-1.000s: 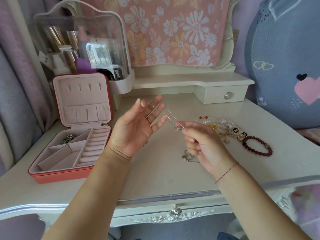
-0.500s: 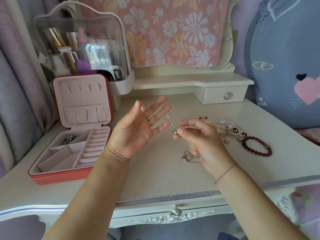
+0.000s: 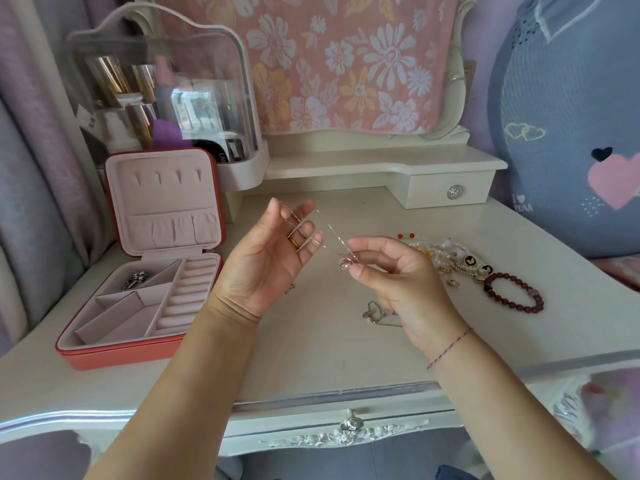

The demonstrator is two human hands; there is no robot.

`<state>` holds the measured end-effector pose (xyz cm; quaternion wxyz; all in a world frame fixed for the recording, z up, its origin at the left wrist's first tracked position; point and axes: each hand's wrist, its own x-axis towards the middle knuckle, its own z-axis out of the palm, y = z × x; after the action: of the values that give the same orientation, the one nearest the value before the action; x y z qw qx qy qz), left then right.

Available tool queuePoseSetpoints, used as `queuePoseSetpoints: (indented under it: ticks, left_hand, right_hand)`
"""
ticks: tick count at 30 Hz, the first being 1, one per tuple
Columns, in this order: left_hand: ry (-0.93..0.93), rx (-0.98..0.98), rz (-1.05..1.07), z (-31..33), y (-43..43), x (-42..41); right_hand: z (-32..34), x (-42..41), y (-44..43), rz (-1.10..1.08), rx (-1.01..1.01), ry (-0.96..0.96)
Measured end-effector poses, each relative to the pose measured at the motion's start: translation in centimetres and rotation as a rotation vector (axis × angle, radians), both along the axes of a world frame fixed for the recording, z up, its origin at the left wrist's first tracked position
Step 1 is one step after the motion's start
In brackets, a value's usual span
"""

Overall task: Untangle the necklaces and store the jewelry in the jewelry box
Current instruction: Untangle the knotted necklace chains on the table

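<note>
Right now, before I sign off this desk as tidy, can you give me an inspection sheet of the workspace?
Surface: white table.
Job's things: thin chain stretched between the hands; box open at left, a silver piece in its back-left compartment; necklace on the table, partly hidden by the right wrist; pearl pile and red bracelet at right.
Clutter: clear organizer with bottles, behind the box.
Hands: left hand palm up, fingers straight, chain looped over them; right hand pinches the chain near a small pendant.
Cables: nothing seen.
Surroundings: floral cloth, blue pillow, curtain.
</note>
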<state>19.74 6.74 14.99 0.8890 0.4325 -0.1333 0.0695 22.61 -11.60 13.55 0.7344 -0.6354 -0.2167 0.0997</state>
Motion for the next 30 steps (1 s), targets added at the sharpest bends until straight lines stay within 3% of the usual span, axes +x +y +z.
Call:
queuePoseSetpoints:
  ticks: [11,20,30]
  left_hand:
    - [-0.001,-0.047,0.019,-0.3,0.4,0.4]
    - [0.012,-0.014,-0.037,-0.3,0.2,0.4]
    - [0.184,0.120,0.225,0.3,-0.7,0.2]
  right_hand:
    - [-0.1,-0.4,0.2,0.084,-0.135,-0.158]
    - [-0.1,0.0,0.3,0.064,-0.058,-0.011]
    - [-0.5,0.4,0.1,0.042,-0.036,-0.049]
